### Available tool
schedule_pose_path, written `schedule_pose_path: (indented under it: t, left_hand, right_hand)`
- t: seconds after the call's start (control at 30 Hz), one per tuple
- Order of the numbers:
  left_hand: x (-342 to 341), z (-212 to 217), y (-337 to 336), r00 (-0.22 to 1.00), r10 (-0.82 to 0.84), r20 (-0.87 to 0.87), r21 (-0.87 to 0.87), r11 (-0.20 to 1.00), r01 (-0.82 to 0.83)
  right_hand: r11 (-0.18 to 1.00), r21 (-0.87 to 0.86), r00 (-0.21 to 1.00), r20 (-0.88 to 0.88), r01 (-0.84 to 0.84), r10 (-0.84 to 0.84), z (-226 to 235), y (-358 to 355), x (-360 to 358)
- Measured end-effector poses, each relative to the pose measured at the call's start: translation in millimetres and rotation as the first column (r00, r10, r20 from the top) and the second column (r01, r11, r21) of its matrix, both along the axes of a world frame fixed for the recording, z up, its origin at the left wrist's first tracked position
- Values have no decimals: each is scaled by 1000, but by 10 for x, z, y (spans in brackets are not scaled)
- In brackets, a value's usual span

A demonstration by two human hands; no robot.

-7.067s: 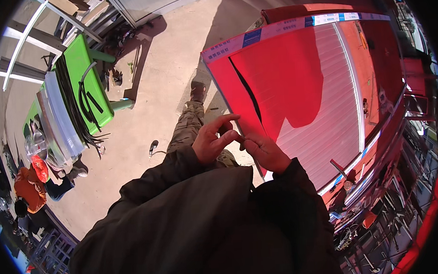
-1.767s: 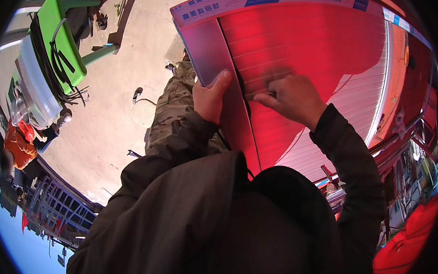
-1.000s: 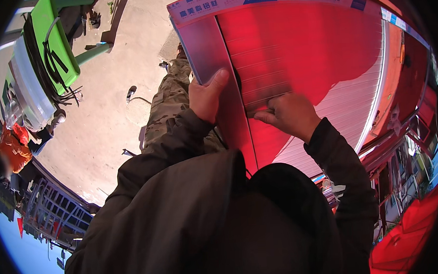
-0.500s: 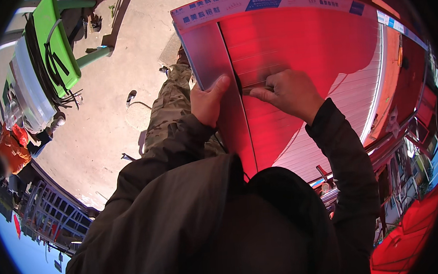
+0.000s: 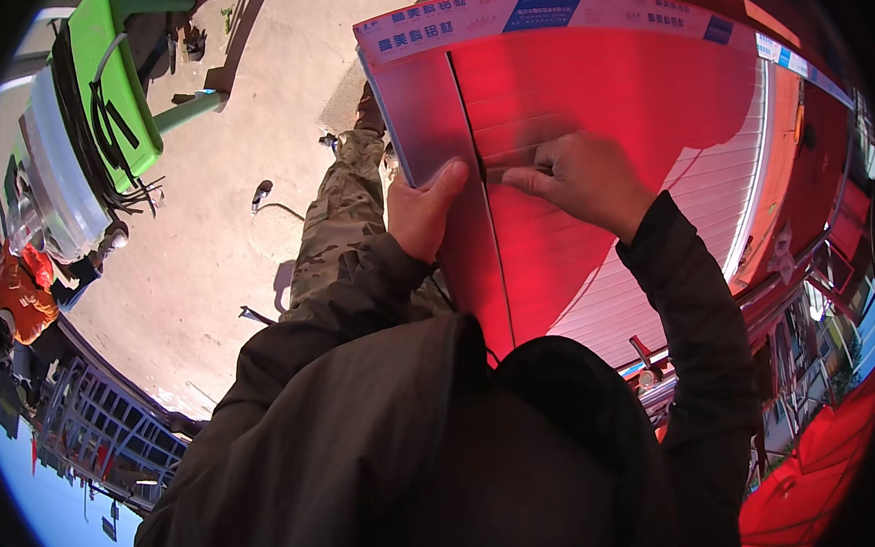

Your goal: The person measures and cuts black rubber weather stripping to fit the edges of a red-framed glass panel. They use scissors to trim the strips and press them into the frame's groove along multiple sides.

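Note:
A ribbed panel (image 5: 554, 216) lies in front of me, mostly tinted red, in a frame covered with printed white-and-blue film (image 5: 482, 25). Along the panel's left runs a wide smooth frame profile (image 5: 422, 99), and a dark narrow seam (image 5: 491, 210) separates the two. My left hand (image 5: 428, 212) grips the profile's outer edge, thumb on top and the other fingers hidden beneath. Right of the seam, my right hand (image 5: 587, 179) is closed in a pinch. Something thin and dark (image 5: 497, 176) reaches from its fingertips to the seam; I cannot tell what kind of thing it is.
A green stool (image 5: 110, 83) with black cords stands at upper left beside a clear plastic-like container (image 5: 62, 161). A person in orange (image 5: 26, 299) is at far left. A small dark object with a cord (image 5: 262, 192) lies on the concrete floor (image 5: 220, 247).
The panel and frame appear slightly lower and further right in view. Both hands have shifted a little right with them; the left still grips the profile and the right remains pinched beside the seam.

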State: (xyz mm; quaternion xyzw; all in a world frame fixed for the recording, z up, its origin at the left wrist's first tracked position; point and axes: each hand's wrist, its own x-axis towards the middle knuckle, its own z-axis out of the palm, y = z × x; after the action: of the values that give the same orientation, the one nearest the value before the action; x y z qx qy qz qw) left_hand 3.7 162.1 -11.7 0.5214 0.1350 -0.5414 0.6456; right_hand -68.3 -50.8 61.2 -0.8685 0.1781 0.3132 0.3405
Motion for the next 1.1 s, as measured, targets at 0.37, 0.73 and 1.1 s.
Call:
schedule_pose_path:
  t: [0.37, 0.73, 1.1]
  left_hand:
    - [-5, -34, -1, 999, -1, 36, -17, 1000, 2]
    - [17, -159, 56, 985, -87, 151, 44, 996, 81]
    - [266, -368, 85, 962, -256, 92, 53, 966, 252]
  right_hand:
    - [998, -63, 991, 137, -6, 14, -70, 6, 88]
    - [954, -67, 956, 15, 293, -293, 50, 453, -432]
    - [883, -167, 816, -340, 438, -469, 374, 1767, -2245]
